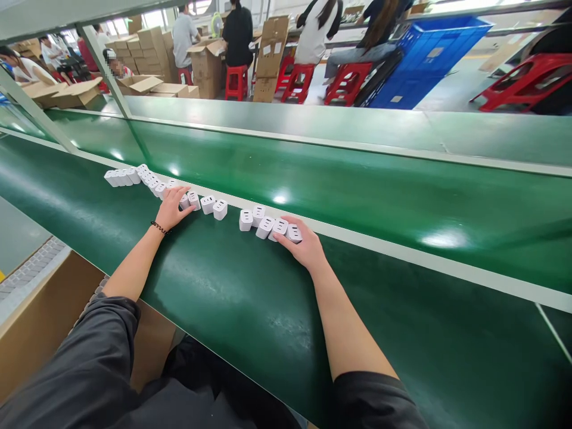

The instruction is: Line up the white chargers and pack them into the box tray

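Several white USB chargers stand in a loose, crooked row along the far edge of the green work surface, ports facing up. My left hand (173,210), with a dark bead bracelet at the wrist, has its thumb and fingers around a charger (183,202) in the row's left part; the hand partly hides it. Farther right, my right hand (307,244) curls its thumb and fingers around the end charger (294,233), and its thumb touches the neighbouring charger (279,227). Between my hands stand more chargers, among them one loose charger (220,209). A cluster of chargers (121,177) lies left of my left hand.
A pale rail (357,239) separates the near green surface (223,286) from a green belt (313,179) beyond. An open carton (53,316) stands below on the left. Across the line are seated people, red stools (236,81), cartons and blue crates (415,65).
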The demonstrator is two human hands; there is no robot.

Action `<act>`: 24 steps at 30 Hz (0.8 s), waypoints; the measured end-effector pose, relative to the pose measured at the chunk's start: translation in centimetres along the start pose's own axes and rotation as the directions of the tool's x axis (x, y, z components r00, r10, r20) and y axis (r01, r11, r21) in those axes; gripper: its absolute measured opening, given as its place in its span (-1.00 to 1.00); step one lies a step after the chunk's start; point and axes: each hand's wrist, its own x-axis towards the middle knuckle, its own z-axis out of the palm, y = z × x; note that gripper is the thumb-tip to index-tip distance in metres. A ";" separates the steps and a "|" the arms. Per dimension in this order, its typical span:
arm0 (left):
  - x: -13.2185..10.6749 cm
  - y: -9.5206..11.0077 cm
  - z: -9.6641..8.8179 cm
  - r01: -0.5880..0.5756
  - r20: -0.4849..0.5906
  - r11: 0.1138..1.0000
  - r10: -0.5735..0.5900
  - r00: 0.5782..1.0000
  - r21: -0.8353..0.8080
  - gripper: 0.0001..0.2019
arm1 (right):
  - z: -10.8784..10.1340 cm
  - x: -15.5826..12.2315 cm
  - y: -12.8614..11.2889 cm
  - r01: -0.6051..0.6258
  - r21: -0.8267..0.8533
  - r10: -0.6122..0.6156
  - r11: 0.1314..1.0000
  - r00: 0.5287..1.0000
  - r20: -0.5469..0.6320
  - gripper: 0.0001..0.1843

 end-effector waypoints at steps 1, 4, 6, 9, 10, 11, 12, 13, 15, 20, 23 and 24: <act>0.0 0.0 0.1 -0.002 0.007 1.000 0.002 1.000 -0.007 -0.46 | 0.0 0.0 0.0 0.000 0.001 0.000 1.000 1.000 0.000 -0.39; 0.1 0.1 0.1 -0.025 0.028 0.999 0.026 0.999 -0.029 -0.51 | 0.1 0.1 0.0 0.006 0.003 -0.006 1.000 1.000 -0.004 -0.41; 0.3 0.3 -0.3 -0.049 0.042 0.998 0.051 0.998 -0.045 -0.49 | 0.1 0.1 0.1 0.016 0.001 -0.016 1.000 1.000 -0.006 -0.41; 1.0 0.8 -1.1 -0.102 0.066 0.992 0.107 0.992 -0.070 -0.37 | 0.1 0.2 0.3 0.033 0.001 -0.033 0.999 0.999 -0.007 -0.40; 1.4 1.0 -1.2 -0.128 0.087 0.989 0.134 0.987 -0.072 -0.32 | 0.1 0.2 0.3 0.034 0.003 -0.034 0.999 0.999 -0.003 -0.39; 1.8 1.4 -1.3 -0.156 0.118 0.986 0.163 0.980 -0.067 -0.28 | 0.0 0.2 0.2 0.035 0.007 -0.035 0.999 0.999 0.000 -0.39; 2.3 1.8 -1.3 -0.181 0.157 0.982 0.188 0.970 -0.054 -0.25 | 0.0 0.2 0.1 0.036 0.011 -0.036 0.999 0.999 0.004 -0.39; 2.7 2.2 -1.1 -0.203 0.200 0.979 0.206 0.958 -0.033 -0.23 | 0.0 0.1 0.1 0.037 0.013 -0.037 0.999 0.999 0.006 -0.40; 3.5 3.3 -0.6 -0.230 0.264 0.973 0.217 0.940 0.017 -0.25 | -0.1 0.1 -0.1 0.042 0.015 -0.042 0.999 0.999 0.004 -0.41; 3.8 5.1 0.9 -0.241 0.248 0.970 0.225 0.942 0.035 -0.51 | -0.1 0.1 -0.3 0.060 0.017 -0.060 0.998 0.998 0.004 -0.44; 3.4 5.0 0.9 -0.224 0.231 0.974 0.213 0.949 0.021 -0.62 | -0.1 0.1 -0.3 0.054 0.022 -0.054 0.998 0.999 0.001 -0.44; 3.3 4.9 0.7 -0.219 0.228 0.975 0.209 0.951 0.022 -0.62 | -0.1 0.1 -0.3 0.049 0.026 -0.049 0.998 0.999 0.001 -0.43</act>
